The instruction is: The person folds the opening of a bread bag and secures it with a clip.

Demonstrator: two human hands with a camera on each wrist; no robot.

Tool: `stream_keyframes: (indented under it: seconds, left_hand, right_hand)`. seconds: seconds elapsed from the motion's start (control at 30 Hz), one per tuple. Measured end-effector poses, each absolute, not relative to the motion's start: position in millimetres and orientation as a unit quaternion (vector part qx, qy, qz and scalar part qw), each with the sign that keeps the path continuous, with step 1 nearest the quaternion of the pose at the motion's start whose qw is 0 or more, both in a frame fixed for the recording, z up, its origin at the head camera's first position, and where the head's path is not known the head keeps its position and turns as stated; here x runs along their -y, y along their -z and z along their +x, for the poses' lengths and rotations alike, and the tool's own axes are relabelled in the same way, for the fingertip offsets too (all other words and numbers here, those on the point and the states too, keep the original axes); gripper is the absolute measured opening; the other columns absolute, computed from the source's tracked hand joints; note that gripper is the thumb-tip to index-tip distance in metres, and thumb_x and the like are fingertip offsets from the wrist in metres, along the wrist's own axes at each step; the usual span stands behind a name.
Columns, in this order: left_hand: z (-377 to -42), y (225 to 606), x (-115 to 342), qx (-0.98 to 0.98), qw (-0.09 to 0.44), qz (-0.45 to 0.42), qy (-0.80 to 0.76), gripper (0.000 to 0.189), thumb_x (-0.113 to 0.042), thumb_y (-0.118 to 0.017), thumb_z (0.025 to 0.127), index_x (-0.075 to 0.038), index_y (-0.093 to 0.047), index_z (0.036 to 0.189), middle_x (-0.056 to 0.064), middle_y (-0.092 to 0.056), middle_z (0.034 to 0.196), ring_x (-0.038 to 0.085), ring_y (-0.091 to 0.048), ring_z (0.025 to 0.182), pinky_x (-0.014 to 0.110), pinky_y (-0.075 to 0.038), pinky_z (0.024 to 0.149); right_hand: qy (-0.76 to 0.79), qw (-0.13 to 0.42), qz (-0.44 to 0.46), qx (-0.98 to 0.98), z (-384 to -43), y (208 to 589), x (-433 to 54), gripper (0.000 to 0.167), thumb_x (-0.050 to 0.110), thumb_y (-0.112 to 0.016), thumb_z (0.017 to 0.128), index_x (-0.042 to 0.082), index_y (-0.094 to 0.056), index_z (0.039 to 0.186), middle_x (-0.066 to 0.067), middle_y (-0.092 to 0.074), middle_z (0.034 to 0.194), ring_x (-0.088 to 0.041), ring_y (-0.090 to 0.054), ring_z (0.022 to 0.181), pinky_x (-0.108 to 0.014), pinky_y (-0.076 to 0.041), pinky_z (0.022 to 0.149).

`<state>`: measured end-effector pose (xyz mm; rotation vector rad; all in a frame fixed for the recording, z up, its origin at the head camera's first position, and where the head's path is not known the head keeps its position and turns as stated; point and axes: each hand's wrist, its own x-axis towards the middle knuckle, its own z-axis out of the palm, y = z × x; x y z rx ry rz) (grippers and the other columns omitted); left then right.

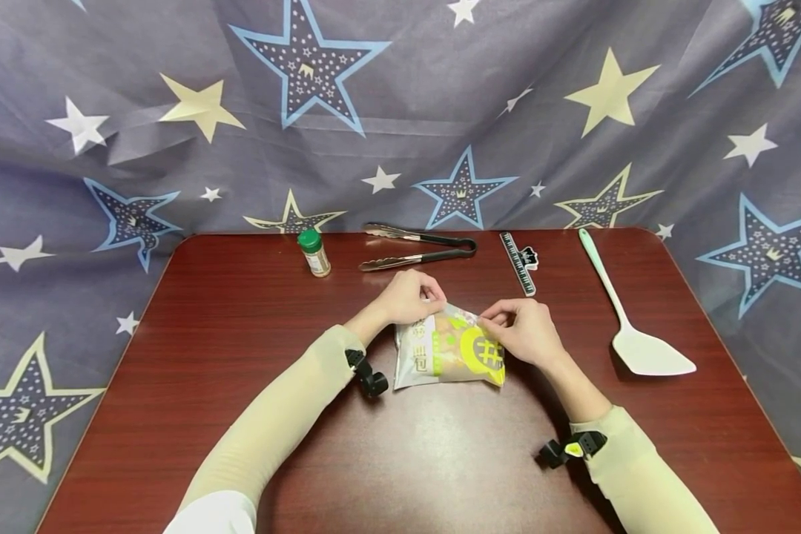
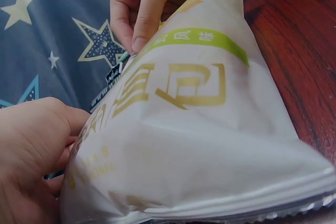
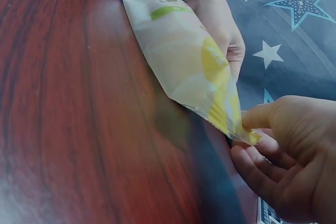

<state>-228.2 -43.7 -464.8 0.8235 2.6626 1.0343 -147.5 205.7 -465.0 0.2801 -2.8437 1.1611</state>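
Observation:
A white and yellow food packet [image 1: 450,356] with a clear window and printed characters is held up over the middle of the table. My left hand [image 1: 409,298] pinches its top edge near the left corner, and my right hand [image 1: 523,326] pinches the same edge toward the right corner. In the left wrist view, the packet's puffed white side [image 2: 184,140] fills much of the frame and hides some left fingertips. From the right wrist, the thumb and fingers of the right hand [image 3: 294,156] grip the packet's crimped yellow corner [image 3: 247,135].
On the brown table [image 1: 227,356], a green-capped seasoning jar [image 1: 316,254] stands at the back left. Metal tongs [image 1: 417,248] with black handles lie beyond the packet. A piano-key-patterned clip [image 1: 519,263] lies right of them, and a white spatula [image 1: 641,348] rests farther right. Starred cloth [image 1: 400,111] hangs behind.

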Motion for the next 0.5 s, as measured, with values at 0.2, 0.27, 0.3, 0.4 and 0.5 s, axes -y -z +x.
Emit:
stream_keyframes:
  seconds: [0.2,0.27,0.3,0.4,0.5]
  left_hand:
    - [-226,463,43,-0.889,0.092,0.293,-0.339,0.006,-0.016,-0.076,0.096,-0.011,-0.079,0.096,0.004,-0.074,0.093,0.013,-0.065,0.088,0.022,-0.050,0.082]
    - [-225,462,43,-0.889,0.094,0.300,-0.334,0.007,-0.016,-0.074,0.097,-0.011,-0.078,0.097,0.004,-0.072,0.094,0.014,-0.064,0.090,0.022,-0.049,0.084]
    - [-224,462,43,-0.888,0.096,0.302,-0.332,0.007,-0.016,-0.073,0.098,-0.011,-0.077,0.097,0.004,-0.071,0.095,0.015,-0.063,0.091,0.023,-0.048,0.085]
    - [-223,462,43,-0.886,0.095,0.309,-0.331,0.007,-0.015,-0.071,0.100,-0.011,-0.076,0.100,0.004,-0.069,0.096,0.015,-0.063,0.092,0.023,-0.048,0.086]
    - [-223,463,43,-0.884,0.094,0.311,-0.336,0.008,-0.014,-0.069,0.101,-0.010,-0.077,0.102,0.005,-0.069,0.097,0.016,-0.062,0.092,0.023,-0.047,0.086]
  right_hand:
    - [-0.375,0.016,0.093,0.922,-149,466,-207,0.007,0.023,-0.083,0.092,0.016,-0.084,0.090,0.003,-0.075,0.074,-0.010,-0.063,0.062,-0.023,-0.048,0.057]
    - [-0.374,0.013,0.097,0.922,-150,466,-209,0.007,0.023,-0.083,0.092,0.016,-0.083,0.090,0.003,-0.075,0.074,-0.010,-0.063,0.062,-0.023,-0.048,0.057]
    - [-0.373,0.012,0.099,0.923,-151,467,-209,0.007,0.023,-0.083,0.092,0.015,-0.083,0.090,0.003,-0.075,0.074,-0.009,-0.063,0.062,-0.023,-0.048,0.057]
    - [-0.373,0.015,0.107,0.922,-155,467,-213,0.010,0.023,-0.082,0.093,0.014,-0.083,0.091,0.002,-0.075,0.074,-0.008,-0.063,0.061,-0.023,-0.048,0.058]
    - [-0.374,0.027,0.099,0.922,-163,465,-220,0.014,0.026,-0.079,0.095,0.012,-0.084,0.093,-0.001,-0.077,0.075,-0.007,-0.064,0.060,-0.024,-0.048,0.058]
